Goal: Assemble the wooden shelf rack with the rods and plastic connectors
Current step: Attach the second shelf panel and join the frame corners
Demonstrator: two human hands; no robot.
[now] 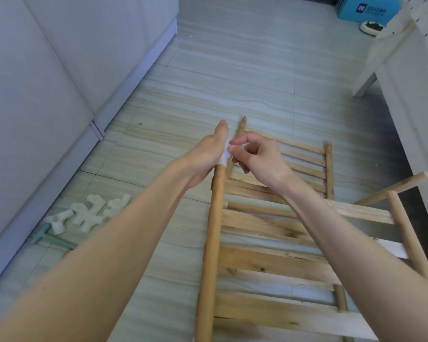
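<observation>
Rod [214, 218], upright over the floor [232, 77] beside slatted shelf panels [277, 262]: white plastic connector [224, 154] on its top end, left hand [208, 156] gripping it steady, right hand [255, 156] fingers pinching it, seemingly to seat it; spare connectors [84, 213] lie leftward
</observation>
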